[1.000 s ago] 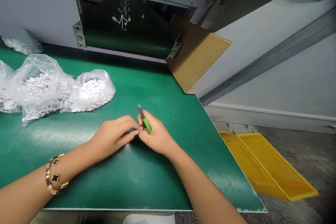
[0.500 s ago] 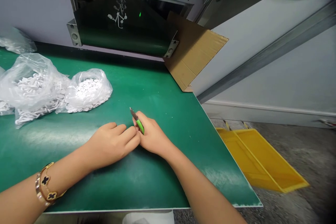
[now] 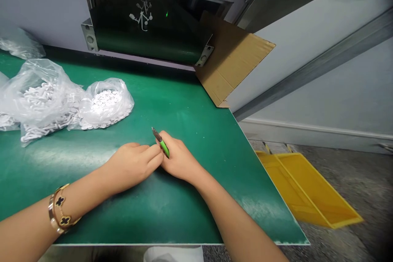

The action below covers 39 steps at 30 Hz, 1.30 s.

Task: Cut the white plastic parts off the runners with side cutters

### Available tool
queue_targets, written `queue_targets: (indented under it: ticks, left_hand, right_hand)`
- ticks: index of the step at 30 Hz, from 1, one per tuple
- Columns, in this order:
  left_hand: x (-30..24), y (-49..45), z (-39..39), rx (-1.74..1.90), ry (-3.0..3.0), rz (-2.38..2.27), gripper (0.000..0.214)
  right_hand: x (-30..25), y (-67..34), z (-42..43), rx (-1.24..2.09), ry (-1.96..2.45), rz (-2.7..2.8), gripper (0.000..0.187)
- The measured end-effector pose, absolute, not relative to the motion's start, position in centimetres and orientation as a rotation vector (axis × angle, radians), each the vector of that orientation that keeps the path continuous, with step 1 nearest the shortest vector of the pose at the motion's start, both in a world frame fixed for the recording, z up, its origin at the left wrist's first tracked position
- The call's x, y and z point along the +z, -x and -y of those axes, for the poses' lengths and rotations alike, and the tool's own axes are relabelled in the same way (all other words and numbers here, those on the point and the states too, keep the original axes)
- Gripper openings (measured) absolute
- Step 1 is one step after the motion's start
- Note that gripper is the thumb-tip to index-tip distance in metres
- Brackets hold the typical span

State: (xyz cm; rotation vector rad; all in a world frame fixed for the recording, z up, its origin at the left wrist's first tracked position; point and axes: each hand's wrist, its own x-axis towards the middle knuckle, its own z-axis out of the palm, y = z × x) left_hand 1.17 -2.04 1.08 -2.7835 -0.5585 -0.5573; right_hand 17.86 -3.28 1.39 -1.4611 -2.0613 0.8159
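Note:
My right hand [image 3: 181,159] rests on the green table [image 3: 184,106] with its fingers closed round a small green-handled tool [image 3: 161,143] whose dark metal tip points up and to the left. My left hand [image 3: 132,166] lies beside it, palm down, its fingers drawn together and touching the right hand's fingers. Whether anything sits between the fingertips is hidden. A gold bracelet with black clover shapes [image 3: 59,211] is on my left wrist.
Two clear plastic bags of small white parts [image 3: 106,104] [image 3: 38,100] lie at the left. A dark conveyor mouth [image 3: 147,28] with a white plastic sprue [image 3: 142,15] opens behind, next to a cardboard flap [image 3: 233,63]. Yellow trays [image 3: 307,188] lie on the floor at the right.
My hands have slid slightly left together; the left fingers have flattened against the right hand. The tool stays in the right hand.

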Motion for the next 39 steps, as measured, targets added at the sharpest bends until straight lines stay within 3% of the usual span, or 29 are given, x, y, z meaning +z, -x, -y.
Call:
queue_targets:
  ticks: [8,14,20,25,34,39]
  left_hand:
    - [0.49,-1.14,1.53,-0.932,3.232,1.072,0.015]
    - [0.42,-1.01,1.49,-0.979,3.174,0.927,0.015]
    - [1.03,-0.59,1.71,-0.723,2.861,0.636,0.02]
    - [1.04,-0.87,1.95,-0.695,2.872,0.656,0.022]
    - [0.49,-1.23,1.16,-1.276,3.408,1.047,0.019]
    - [0.61,-1.27,1.17,-1.359,3.414,1.05,0.018]
  right_hand:
    - [1.84,-18.23,3.13,0.988,1.384,1.875,0.013]
    - [1.88,-18.33,3.12,0.979,1.383,1.902,0.016]
    - [1.41,-18.15,3.13,0.789,1.49,2.046,0.014]
    - [1.1,-18.05,3.22,0.733,1.525,2.097,0.012]
    - [1.8,-18.09,3.19,0.954,1.392,1.933,0.013]
    - [1.99,-18.25,3.16,0.997,1.394,1.897,0.014]
